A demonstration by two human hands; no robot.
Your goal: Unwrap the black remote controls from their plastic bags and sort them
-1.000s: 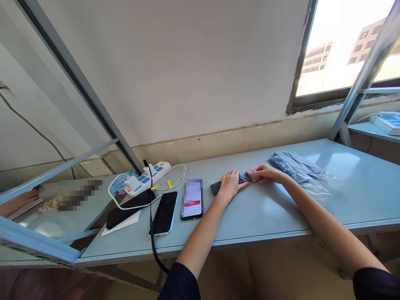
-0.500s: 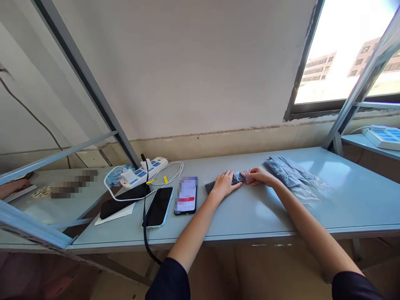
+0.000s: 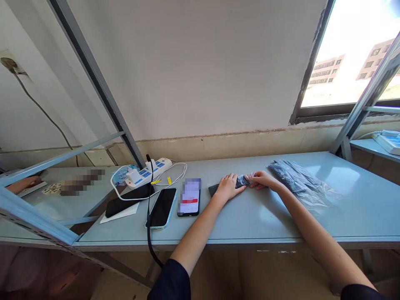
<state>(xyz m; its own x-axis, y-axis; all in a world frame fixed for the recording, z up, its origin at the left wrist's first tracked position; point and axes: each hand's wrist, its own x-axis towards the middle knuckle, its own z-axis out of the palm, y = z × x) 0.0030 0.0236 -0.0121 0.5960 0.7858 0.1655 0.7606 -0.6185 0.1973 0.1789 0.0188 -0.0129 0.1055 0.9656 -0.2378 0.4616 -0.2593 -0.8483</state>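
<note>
A dark, flat, narrow bundle [image 3: 213,189] lies on the grey-blue desk, its right end in crinkled clear plastic [image 3: 243,181]. My left hand [image 3: 228,186] is laid over the bundle, fingers across its far side and thumb along the near side, holding it against the desk. At the right end, my right hand [image 3: 261,180] pinches the plastic between bent fingers. What the bundle is cannot be made out. Just right of that hand rests a dark grey, folded fabric-like item [image 3: 290,177] in a clear plastic bag [image 3: 320,196].
Left of my hands lie a lit phone [image 3: 189,196], a dark-screened phone [image 3: 162,208] and a black pouch-like item [image 3: 129,200]. A white power strip [image 3: 150,171] with white cables stands behind them. A black cable [image 3: 149,233] hangs over the front edge. Metal posts [image 3: 103,91] flank the desk.
The view has shifted slightly, so everything sits a little further right in the picture. Both hands keep nearly the same place on the bundle.
</note>
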